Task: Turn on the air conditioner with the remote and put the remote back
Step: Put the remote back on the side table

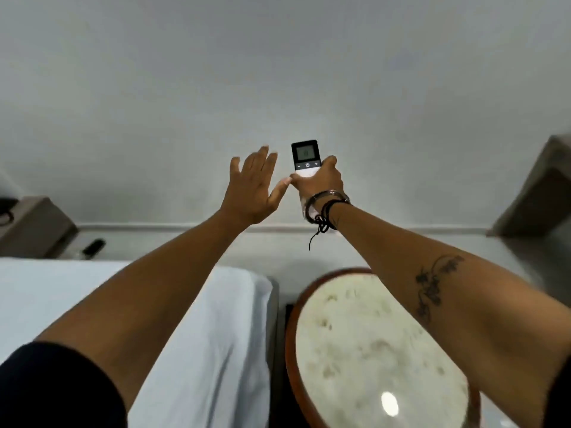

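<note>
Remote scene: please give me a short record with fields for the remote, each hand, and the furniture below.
remote: held up toward the wall, screen and buttons facing the camera
right hand: gripping the remote's lower part; bracelets on the wrist
left hand: open, fingers spread, beside the remote, holding nothing
table: round, pale top, brown rim, under the right arm
bed: white sheet, left of the table

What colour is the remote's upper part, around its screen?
Black around the screen; the remote turns white lower down. Head view.

Both arms outstretched; right hand (318, 183) clenched, left hand (253, 189) flat, fingers spread.
</note>
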